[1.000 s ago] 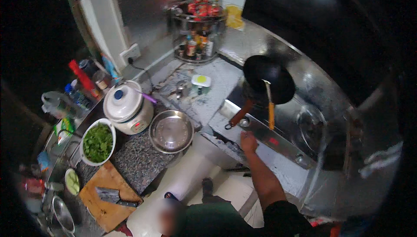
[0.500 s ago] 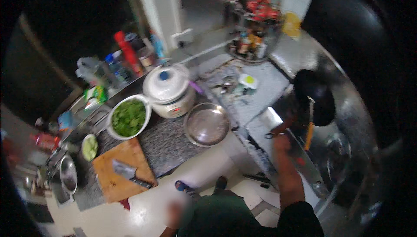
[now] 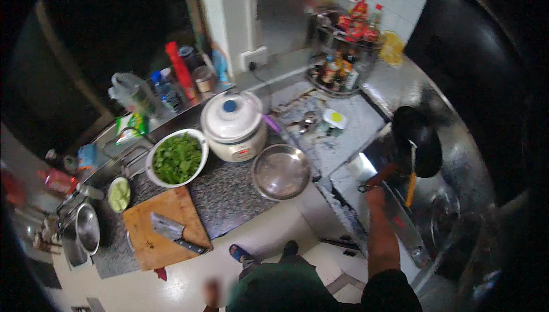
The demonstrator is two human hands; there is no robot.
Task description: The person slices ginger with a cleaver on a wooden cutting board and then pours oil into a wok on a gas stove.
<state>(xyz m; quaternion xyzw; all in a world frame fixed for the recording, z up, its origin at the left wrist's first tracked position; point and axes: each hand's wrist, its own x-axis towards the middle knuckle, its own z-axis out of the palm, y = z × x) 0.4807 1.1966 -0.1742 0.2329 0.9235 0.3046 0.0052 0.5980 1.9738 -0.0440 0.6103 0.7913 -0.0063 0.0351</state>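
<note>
My right hand (image 3: 376, 196) is closed at the brown handle (image 3: 381, 175) of a dark wok (image 3: 418, 135) on the stove at the right. A metal ring hangs at the handle's end. A spatula with a yellow handle (image 3: 410, 189) leans in the wok, its head hidden there. My left hand (image 3: 213, 292) hangs low over the floor, left of my body, away from any object. It is smeared, so its fingers cannot be made out.
On the counter are a white cooker (image 3: 233, 126), a bowl of leafy greens (image 3: 177, 159), a steel pan (image 3: 281, 173), a small bowl of pale green slices (image 3: 119, 195), and a board (image 3: 143, 209) with a cleaver (image 3: 171, 229). A bottle rack (image 3: 346, 55) stands at the back.
The view has shifted, so most of the counter appears further right and lower. My right hand stays at the wok's handle. My left hand has swung slightly left.
</note>
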